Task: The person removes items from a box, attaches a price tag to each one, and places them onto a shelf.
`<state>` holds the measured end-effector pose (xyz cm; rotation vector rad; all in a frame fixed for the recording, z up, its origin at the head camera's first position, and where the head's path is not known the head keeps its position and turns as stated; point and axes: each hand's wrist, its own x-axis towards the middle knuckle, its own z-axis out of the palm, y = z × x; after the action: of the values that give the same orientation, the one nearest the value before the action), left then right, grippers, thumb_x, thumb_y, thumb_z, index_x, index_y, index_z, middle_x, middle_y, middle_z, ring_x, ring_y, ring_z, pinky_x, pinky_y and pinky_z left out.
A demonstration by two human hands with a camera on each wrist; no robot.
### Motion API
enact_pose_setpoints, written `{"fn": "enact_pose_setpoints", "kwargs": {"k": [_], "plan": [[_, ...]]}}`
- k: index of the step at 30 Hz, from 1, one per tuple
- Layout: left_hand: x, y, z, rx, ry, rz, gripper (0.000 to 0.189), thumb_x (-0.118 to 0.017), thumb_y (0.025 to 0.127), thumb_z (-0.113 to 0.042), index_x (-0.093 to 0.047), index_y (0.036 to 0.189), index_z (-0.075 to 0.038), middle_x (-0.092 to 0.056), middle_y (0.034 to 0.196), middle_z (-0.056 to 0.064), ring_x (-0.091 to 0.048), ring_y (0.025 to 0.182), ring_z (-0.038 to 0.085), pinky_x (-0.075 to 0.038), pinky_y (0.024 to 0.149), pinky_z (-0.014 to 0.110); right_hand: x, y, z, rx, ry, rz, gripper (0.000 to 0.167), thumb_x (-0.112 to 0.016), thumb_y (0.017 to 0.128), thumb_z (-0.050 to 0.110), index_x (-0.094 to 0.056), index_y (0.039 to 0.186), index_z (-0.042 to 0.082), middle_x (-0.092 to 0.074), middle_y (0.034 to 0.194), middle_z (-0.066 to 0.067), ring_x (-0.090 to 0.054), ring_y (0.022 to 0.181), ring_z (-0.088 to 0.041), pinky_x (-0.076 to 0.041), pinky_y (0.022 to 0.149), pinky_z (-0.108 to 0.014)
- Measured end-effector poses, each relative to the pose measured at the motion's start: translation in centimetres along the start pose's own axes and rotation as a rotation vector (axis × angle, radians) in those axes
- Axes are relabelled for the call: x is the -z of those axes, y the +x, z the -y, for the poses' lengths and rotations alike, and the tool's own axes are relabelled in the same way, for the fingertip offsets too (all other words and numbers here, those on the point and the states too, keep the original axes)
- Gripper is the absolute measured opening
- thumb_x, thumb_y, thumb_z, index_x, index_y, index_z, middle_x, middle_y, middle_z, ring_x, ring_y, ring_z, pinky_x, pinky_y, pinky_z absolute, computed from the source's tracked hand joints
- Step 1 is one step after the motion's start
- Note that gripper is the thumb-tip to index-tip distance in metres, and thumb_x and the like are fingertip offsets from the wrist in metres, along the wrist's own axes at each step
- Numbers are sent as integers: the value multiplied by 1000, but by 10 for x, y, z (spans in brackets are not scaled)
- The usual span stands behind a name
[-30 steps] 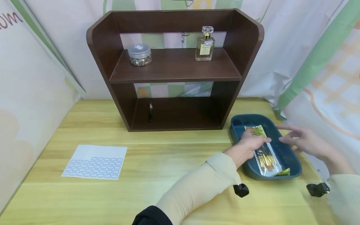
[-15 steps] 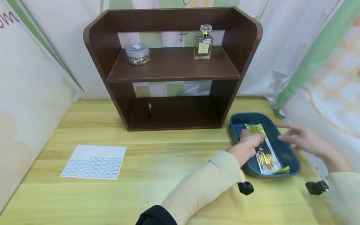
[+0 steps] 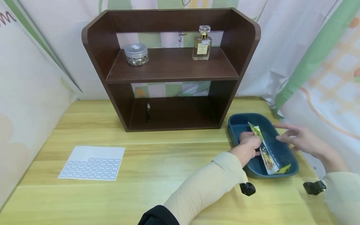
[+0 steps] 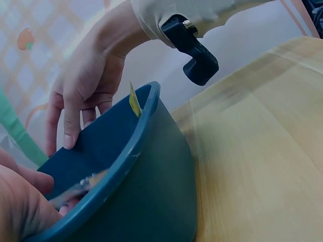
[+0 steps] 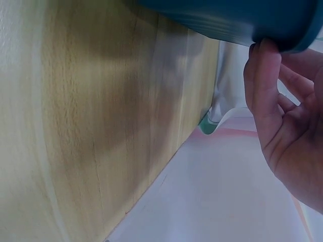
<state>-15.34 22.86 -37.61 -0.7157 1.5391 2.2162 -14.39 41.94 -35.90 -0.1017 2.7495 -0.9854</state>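
Observation:
A clear packet of paintbrushes [image 3: 269,161] with a yellow-green top stands tilted on its edge inside a dark blue plastic bin [image 3: 281,153]. My left hand [image 3: 247,144] reaches into the bin and pinches the packet at its left side; part of those fingers is hidden behind it. A second yellow-green piece [image 3: 284,169] lies at the bin's near end. On the bin's right side, my right hand [image 3: 306,142] holds the rim, thumb at the inner side and other fingers outside. In the right wrist view, fingertips [image 5: 267,53] touch the bin's outer wall.
A dark brown two-tier shelf [image 3: 172,78] stands at the back, holding a lidded jar [image 3: 136,54], a perfume bottle [image 3: 202,45] and a black pen [image 3: 148,113]. A sheet of labels [image 3: 92,163] lies on the wooden table [image 3: 157,175] at left.
My left hand has shifted its hold on the paintbrush packet and turned it from lying face-up to tilted on edge. The right hand stays at the rim.

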Motion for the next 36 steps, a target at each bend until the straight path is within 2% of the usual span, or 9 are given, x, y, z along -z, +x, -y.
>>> {"fn": "enact_pose_setpoints", "kwargs": {"k": [3,7,11,17,24,30,36], "plan": [[-1,-1,1,2,18,-3,36,-57,77,22,-62,98,-7,-61,85,10,-69,78,37,-58,66,61,0,0,0,-8,10,8,60,-64,101,30,-41,151,6,-68,107,-21,-66,81,-18,-60,62,-38],[-2,-2,2,17,42,-2,33,-63,80,19,-61,95,-10,-62,79,11,-70,74,37,-59,62,58,-1,0,-1,-7,20,3,59,-64,101,28,-41,150,6,-68,105,-20,-66,80,-19,-60,61,-38],[-3,-2,2,20,49,-3,30,-62,83,17,-60,94,-11,-62,77,11,-70,71,36,-59,61,57,-1,0,-2,2,24,0,58,-63,101,27,-42,150,6,-69,103,-19,-67,79,-19,-60,60,-38],[-2,-2,2,10,20,8,29,-61,84,17,-58,91,-11,-65,70,17,-71,69,39,-59,60,58,0,-1,-2,2,30,2,58,-64,101,27,-42,150,6,-69,103,-20,-68,78,-22,-60,60,-38],[-2,-2,3,7,17,8,36,-55,82,22,-58,90,-12,-63,72,16,-69,66,38,-59,58,57,-2,-1,-4,12,53,3,55,-63,102,21,-42,151,8,-69,100,-17,-67,75,-20,-60,59,-38],[2,-5,2,10,-3,34,45,-51,78,28,-58,94,-13,-61,75,17,-68,68,37,-59,60,57,-2,-3,0,14,37,10,57,-63,102,25,-42,151,6,-69,101,-19,-67,75,-21,-60,59,-39],[4,-8,1,-12,-30,72,35,-56,83,20,-58,94,-13,-63,75,21,-68,67,37,-59,60,57,-2,-3,1,18,25,2,57,-63,101,26,-43,150,6,-69,100,-17,-66,73,-21,-60,58,-39]]}}
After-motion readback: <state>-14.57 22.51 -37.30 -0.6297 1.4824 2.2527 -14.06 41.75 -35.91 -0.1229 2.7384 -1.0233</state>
